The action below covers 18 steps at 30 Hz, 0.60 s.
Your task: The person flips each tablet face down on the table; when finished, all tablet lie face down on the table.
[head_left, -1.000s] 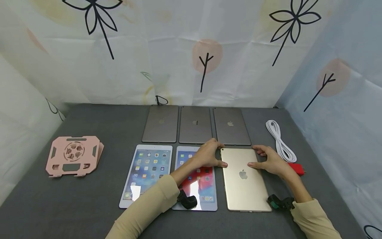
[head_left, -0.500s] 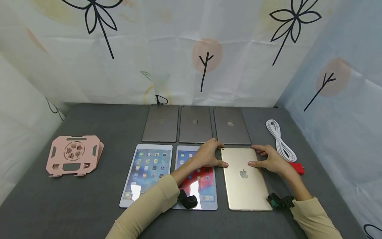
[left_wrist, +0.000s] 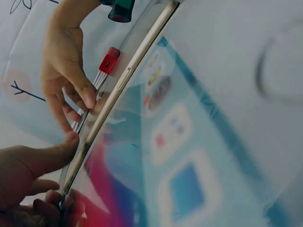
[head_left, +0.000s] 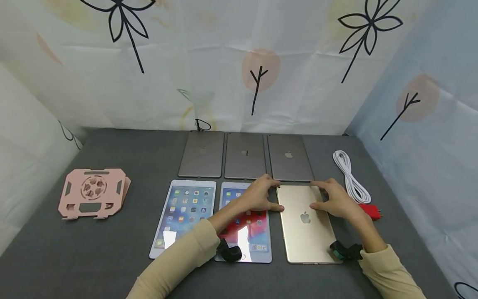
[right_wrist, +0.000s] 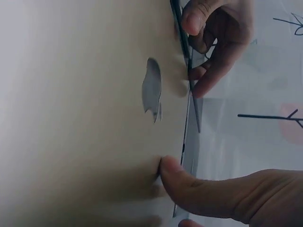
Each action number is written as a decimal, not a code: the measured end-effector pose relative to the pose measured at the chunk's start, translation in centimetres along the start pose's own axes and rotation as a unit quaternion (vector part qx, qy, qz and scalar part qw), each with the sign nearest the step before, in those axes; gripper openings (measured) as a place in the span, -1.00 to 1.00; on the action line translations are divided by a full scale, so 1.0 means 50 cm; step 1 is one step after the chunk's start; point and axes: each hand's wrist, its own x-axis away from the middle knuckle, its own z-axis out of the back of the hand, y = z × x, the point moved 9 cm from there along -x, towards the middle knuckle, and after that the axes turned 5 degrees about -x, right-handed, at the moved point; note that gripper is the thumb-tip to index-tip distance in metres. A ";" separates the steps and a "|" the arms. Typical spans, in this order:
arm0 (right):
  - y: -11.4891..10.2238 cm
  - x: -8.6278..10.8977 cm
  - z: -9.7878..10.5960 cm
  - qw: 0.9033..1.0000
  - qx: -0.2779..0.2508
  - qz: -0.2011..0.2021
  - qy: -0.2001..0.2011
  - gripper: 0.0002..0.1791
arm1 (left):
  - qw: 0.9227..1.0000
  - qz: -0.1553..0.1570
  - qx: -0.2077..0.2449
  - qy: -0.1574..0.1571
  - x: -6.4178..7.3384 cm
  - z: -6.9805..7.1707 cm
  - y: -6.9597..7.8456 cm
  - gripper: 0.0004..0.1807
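A gold tablet [head_left: 307, 232] lies back up on the grey table, its apple logo showing. My left hand [head_left: 258, 195] holds its upper left corner, thumb on the left edge and fingers at the top. My right hand [head_left: 336, 199] holds the upper right corner; in the right wrist view its thumb [right_wrist: 203, 191] presses the gold back, while most of its other fingers are hidden. Left of it lie a white tablet [head_left: 188, 207] and another white tablet [head_left: 261, 249], both screens lit. The left forearm passes over the second one.
Behind lies a row of grey tablets [head_left: 201, 158], backs up. A pink stand [head_left: 91, 193] is at the left. On the right are a coiled white cable [head_left: 351, 178] and a red charger [head_left: 371, 211]. Fabric walls [head_left: 216, 62] border the table.
My right hand has shifted slightly left along the gold tablet's top edge, and both forearms moved slightly left. The gold tablet has hardly moved.
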 end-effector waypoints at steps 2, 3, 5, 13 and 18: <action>-0.019 0.000 -0.001 1.000 0.001 0.009 -0.002 -0.23 | 1.000 -0.013 0.017 -0.010 0.008 0.006 0.001 -0.15; -0.028 0.000 -0.002 1.000 -0.002 0.013 -0.005 -0.24 | 0.999 -0.019 0.026 -0.014 0.013 0.010 0.000 -0.15; -0.049 0.000 -0.004 1.000 -0.013 0.026 -0.010 -0.25 | 0.999 -0.032 0.031 -0.019 0.023 0.020 -0.002 -0.13; -0.131 -0.007 -0.023 0.997 -0.037 0.062 -0.026 -0.32 | 0.998 -0.038 0.021 -0.044 0.068 0.069 -0.024 -0.08; -0.169 -0.021 -0.047 0.995 -0.041 0.077 -0.046 -0.30 | 0.998 -0.033 0.000 -0.049 0.099 0.107 -0.048 -0.05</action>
